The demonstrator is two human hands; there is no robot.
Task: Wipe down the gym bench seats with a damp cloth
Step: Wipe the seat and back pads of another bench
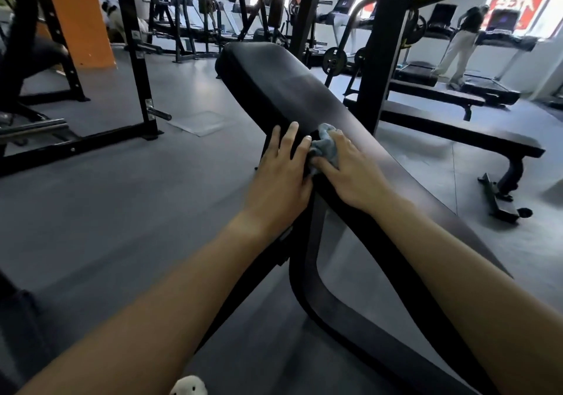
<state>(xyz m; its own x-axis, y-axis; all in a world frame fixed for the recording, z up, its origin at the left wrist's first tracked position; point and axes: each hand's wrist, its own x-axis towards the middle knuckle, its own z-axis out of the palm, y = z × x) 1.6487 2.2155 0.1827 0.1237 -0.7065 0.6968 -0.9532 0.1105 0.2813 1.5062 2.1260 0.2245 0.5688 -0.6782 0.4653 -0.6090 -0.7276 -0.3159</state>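
Right hand: the right hand (350, 175), at the centre of the frame, is closed over a bunched blue-grey cloth (327, 144) and holds it down on the pad, thumb lying along the cloth's near edge.
Left hand: the left hand (283, 169) lies flat just beside it on the pad's left edge, fingers straight and spread and gripping nothing; its fingertips reach the cloth.
Cloth: about midway along the long black bench pad (283, 89), which runs from the upper centre down to the lower right.
Pad: a pale sheen streaks its top above the cloth; damp or window glare cannot be told apart.
Progress: this looks like a wipe in mid-course on one bench. The stretch toward the upper end and the stretch under the right forearm are each either done or still to do; nothing visible settles which.
Left to do: a second bench (457, 132) stands at the right of the frame and a third bench (435, 94) behind it, neither near the cloth, so probably still waiting.
Surroundings: black rack upright (380, 44) behind the pad, treadmills (487, 86) upper right, grey floor (122, 196).
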